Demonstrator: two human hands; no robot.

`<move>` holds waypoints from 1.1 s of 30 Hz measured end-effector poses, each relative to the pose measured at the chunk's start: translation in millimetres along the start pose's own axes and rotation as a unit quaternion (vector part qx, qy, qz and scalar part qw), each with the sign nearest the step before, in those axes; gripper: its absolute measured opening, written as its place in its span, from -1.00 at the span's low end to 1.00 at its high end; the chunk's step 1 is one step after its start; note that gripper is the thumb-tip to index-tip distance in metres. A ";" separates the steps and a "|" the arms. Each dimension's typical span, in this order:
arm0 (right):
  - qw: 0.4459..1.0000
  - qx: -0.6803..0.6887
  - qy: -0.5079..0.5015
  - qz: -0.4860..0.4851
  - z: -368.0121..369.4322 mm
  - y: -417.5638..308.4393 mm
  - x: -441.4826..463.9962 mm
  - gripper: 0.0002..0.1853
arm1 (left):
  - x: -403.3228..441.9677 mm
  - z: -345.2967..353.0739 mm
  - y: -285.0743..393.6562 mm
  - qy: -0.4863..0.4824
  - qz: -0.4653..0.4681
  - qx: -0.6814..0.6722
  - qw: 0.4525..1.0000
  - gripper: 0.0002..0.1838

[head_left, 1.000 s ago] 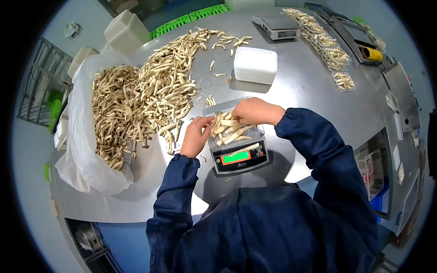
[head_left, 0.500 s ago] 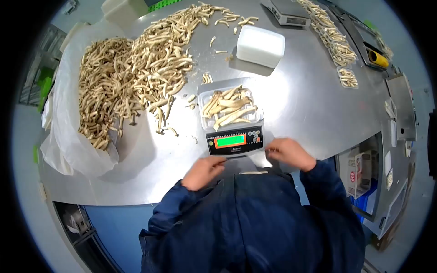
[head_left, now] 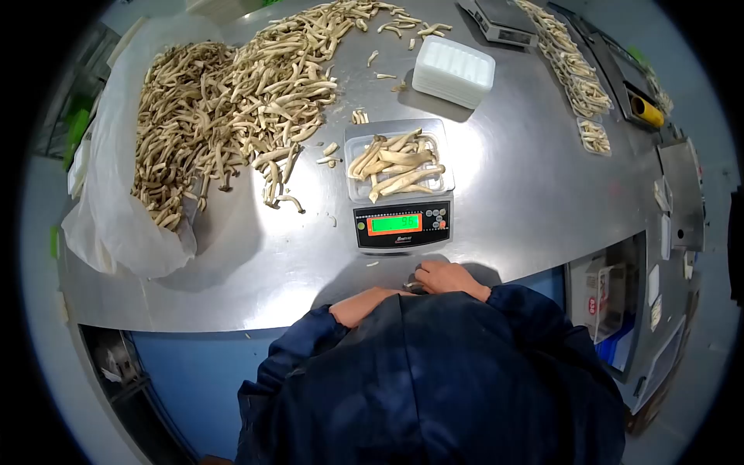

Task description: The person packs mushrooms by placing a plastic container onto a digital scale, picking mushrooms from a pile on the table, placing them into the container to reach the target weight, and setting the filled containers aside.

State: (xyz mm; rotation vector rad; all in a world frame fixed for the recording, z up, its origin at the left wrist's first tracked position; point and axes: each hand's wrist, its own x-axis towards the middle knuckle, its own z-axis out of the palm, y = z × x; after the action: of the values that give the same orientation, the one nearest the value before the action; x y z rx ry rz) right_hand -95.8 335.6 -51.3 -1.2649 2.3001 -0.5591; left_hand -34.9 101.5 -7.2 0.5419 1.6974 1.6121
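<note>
A clear tray (head_left: 354, 188) holding several pale mushrooms (head_left: 399, 164) rests on a black digital scale (head_left: 401, 238) with a lit green display. My left hand (head_left: 364, 304) is at the table's front edge below the scale, its fingers mostly hidden by my jacket. Close to it on the right, my right hand (head_left: 449, 278) has curled fingers over the table edge, beside a small mushroom piece (head_left: 415, 286); whether it grips anything is too hidden to tell. Small mushroom pieces (head_left: 329, 149) lie left of the scale.
A large mushroom pile (head_left: 283, 85) spreads from a white plastic bag (head_left: 116, 178) at the left. Stacked white trays (head_left: 453, 68) stand behind the scale. A second scale (head_left: 500, 23) and a row of filled trays (head_left: 575, 71) are farther back right, near a yellow roll (head_left: 647, 111).
Both hands have left the mushrooms in the tray and moved down to the table's front edge. The tray now stands untouched on the scale. The camera view has shifted.
</note>
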 end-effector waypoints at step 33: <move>0.935 0.058 0.351 0.013 -180.3 62.3 103.5 -0.73 | 10.3 -95.8 26.1 0.538 0.068 0.197 0.817 -0.61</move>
State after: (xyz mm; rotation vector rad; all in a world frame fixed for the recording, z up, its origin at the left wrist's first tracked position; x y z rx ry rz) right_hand -288.9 301.2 41.6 -1.0847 2.7729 -1.2878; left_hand -116.9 47.9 12.0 -0.1686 2.9163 1.7985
